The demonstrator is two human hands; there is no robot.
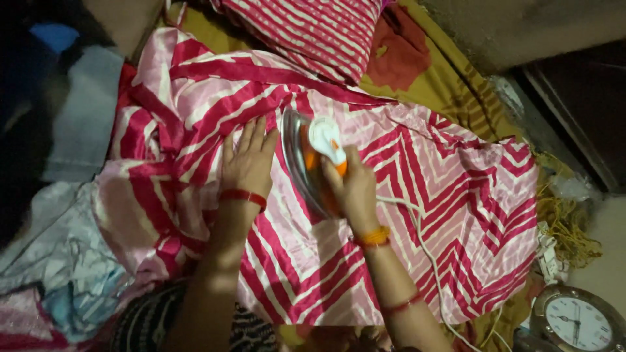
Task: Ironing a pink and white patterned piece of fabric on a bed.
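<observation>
A shiny pink, red and white striped cloth lies spread across the surface in front of me. My right hand grips the orange handle of an electric iron with a white dial and a metal soleplate, resting on the cloth. My left hand lies flat with fingers apart on the cloth just left of the iron, pressing the fabric. A red band circles my left wrist and orange bangles my right. The iron's white cord trails over the cloth toward the lower right.
A pillow in the same striped fabric lies at the top on a mustard sheet. Crumpled pale cloths pile at the left. A round clock sits at the bottom right, near a white plug strip.
</observation>
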